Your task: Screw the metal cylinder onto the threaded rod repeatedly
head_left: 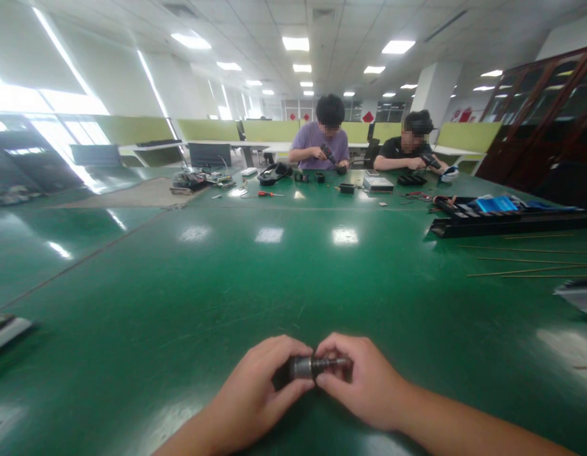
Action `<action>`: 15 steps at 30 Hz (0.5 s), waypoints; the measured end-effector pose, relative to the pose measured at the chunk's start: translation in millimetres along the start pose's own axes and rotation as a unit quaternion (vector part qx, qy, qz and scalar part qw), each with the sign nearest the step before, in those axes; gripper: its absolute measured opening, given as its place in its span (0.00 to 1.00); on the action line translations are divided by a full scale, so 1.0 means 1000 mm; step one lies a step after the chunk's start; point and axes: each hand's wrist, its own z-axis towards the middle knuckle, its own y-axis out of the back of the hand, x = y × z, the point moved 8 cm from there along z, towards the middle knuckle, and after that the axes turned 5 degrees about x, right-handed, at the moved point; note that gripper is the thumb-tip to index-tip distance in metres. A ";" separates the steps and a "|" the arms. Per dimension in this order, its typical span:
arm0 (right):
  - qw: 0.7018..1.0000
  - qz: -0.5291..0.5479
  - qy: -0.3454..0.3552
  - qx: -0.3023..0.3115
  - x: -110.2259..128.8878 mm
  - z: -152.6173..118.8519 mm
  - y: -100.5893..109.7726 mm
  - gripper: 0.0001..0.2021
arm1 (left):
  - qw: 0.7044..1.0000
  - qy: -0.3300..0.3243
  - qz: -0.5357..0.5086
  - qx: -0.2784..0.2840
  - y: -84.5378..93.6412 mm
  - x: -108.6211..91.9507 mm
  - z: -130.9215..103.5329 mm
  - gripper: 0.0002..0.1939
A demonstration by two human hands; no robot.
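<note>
A dark metal cylinder with a narrower stepped shaft (302,367) lies sideways between my hands, low in the head view just over the near part of the green table. My left hand (259,386) grips the thick cylinder end, thumb below and fingers above. Around the collar where the shaft begins, my right hand (369,380) has its fingertips pinched, and the thin shaft points toward that palm. The cylinder's left end is partly hidden inside my left hand. Whether the part touches the table I cannot tell.
The green table (217,272) stretches far ahead. Across it two people (321,142) work with power tools. An orange screwdriver (269,194), a pile of electronic parts (193,180), a black tray (502,225) and thin rods (535,259) lie farther off. A pale-edged object (8,332) sits at left.
</note>
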 end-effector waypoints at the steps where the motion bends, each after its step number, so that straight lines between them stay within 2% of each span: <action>1: 1.000 0.003 -0.002 0.002 -0.001 0.000 -0.001 0.08 | 1.000 0.003 0.001 0.000 0.000 0.001 0.000 0.11; 15: 1.000 0.002 0.016 -0.008 0.008 0.000 0.004 0.04 | 1.000 0.004 0.030 0.005 0.001 0.003 -0.001 0.14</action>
